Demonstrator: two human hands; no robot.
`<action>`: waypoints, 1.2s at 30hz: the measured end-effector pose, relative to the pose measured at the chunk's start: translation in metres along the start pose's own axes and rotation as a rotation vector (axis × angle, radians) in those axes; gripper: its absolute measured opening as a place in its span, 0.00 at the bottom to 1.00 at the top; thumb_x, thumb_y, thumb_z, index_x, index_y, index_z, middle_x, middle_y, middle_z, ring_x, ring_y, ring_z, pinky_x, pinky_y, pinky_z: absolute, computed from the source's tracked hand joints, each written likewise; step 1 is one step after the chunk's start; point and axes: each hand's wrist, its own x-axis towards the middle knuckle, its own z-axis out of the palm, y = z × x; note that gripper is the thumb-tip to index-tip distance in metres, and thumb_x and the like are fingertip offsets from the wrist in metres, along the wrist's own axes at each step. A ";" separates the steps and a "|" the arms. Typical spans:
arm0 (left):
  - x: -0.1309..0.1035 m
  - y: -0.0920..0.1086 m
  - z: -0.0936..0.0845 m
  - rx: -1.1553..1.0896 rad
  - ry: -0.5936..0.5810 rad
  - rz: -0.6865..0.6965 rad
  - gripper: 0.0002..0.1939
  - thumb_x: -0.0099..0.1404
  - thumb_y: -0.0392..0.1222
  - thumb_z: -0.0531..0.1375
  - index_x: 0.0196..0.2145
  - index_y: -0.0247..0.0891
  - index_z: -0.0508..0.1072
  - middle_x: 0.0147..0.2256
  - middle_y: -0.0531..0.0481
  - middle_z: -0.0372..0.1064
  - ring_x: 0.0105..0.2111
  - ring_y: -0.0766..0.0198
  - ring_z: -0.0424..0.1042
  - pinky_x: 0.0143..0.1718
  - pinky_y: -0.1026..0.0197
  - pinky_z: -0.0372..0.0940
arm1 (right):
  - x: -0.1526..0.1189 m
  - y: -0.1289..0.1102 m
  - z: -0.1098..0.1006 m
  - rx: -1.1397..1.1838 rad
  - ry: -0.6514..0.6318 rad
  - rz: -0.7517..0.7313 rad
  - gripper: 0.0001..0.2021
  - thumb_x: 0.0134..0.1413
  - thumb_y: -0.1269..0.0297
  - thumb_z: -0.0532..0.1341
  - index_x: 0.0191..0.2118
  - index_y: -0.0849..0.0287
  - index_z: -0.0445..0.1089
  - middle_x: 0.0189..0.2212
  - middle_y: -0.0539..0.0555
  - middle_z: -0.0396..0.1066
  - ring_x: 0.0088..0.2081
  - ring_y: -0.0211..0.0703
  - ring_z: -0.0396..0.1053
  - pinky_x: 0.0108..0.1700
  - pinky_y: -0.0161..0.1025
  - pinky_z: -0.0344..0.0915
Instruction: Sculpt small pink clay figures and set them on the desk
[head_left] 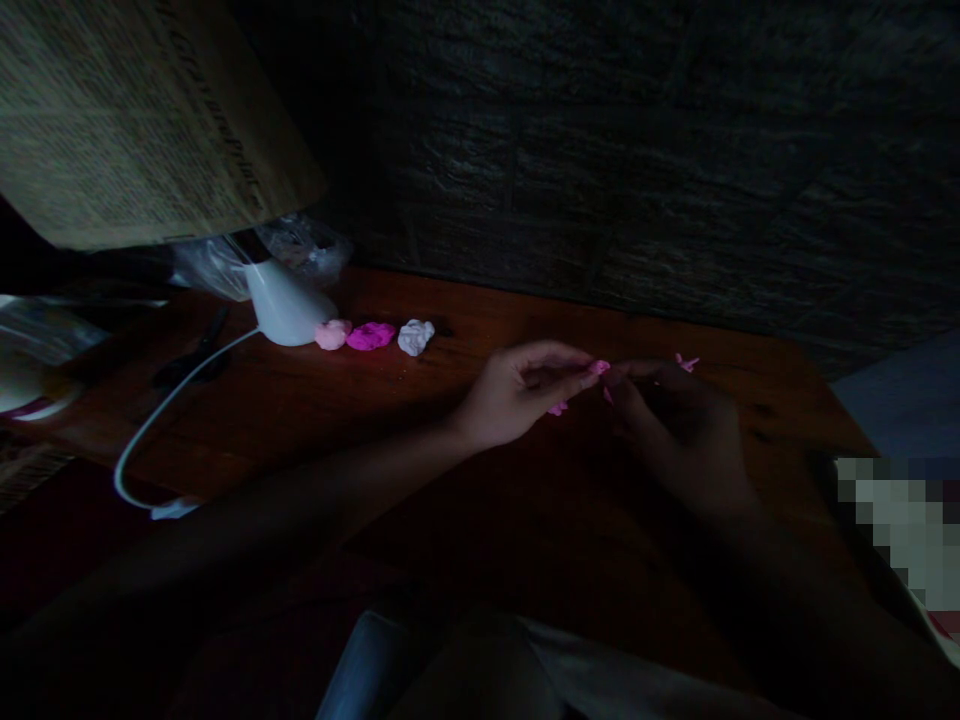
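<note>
Above the wooden table, my left hand [517, 395] pinches a small piece of pink clay [598, 368] between thumb and fingertips. My right hand [679, 420] meets it from the right, its thumb and finger closed at the clay's edge, where a bit of pink shows below. Another small pink piece [557, 408] shows under my left fingers. Behind my right hand lies a thin, pronged pink piece [686, 363]. Farther left on the table sit a light pink lump [332, 334], a magenta lump [371, 336] and a whitish lump [416, 337] in a row.
A lamp with a white base [289, 305] and newsprint shade [150, 120] stands at left, plastic wrap [300, 245] behind it. Its white cable [142, 440] curves over the table [480, 305]. A dark brick wall [600, 150] rises behind. A pixelated object is at right.
</note>
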 end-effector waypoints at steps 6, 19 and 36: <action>0.003 0.000 -0.001 -0.017 -0.033 -0.066 0.18 0.62 0.50 0.70 0.41 0.32 0.80 0.37 0.47 0.79 0.29 0.71 0.73 0.32 0.66 0.70 | 0.000 -0.002 0.000 0.032 0.012 0.046 0.16 0.59 0.47 0.68 0.38 0.57 0.78 0.27 0.52 0.77 0.23 0.38 0.72 0.25 0.35 0.66; 0.004 -0.004 -0.002 -0.066 -0.037 -0.116 0.21 0.59 0.53 0.71 0.42 0.33 0.81 0.38 0.46 0.79 0.31 0.70 0.74 0.35 0.64 0.70 | 0.002 -0.001 0.000 0.094 0.004 0.094 0.16 0.56 0.47 0.69 0.36 0.56 0.79 0.25 0.50 0.75 0.22 0.37 0.69 0.24 0.35 0.67; 0.002 -0.003 -0.002 -0.132 -0.082 -0.214 0.18 0.60 0.51 0.72 0.41 0.35 0.81 0.38 0.47 0.79 0.34 0.69 0.74 0.37 0.64 0.69 | 0.008 -0.004 -0.001 0.205 0.008 0.244 0.13 0.52 0.51 0.72 0.34 0.56 0.79 0.26 0.50 0.75 0.24 0.38 0.68 0.27 0.35 0.66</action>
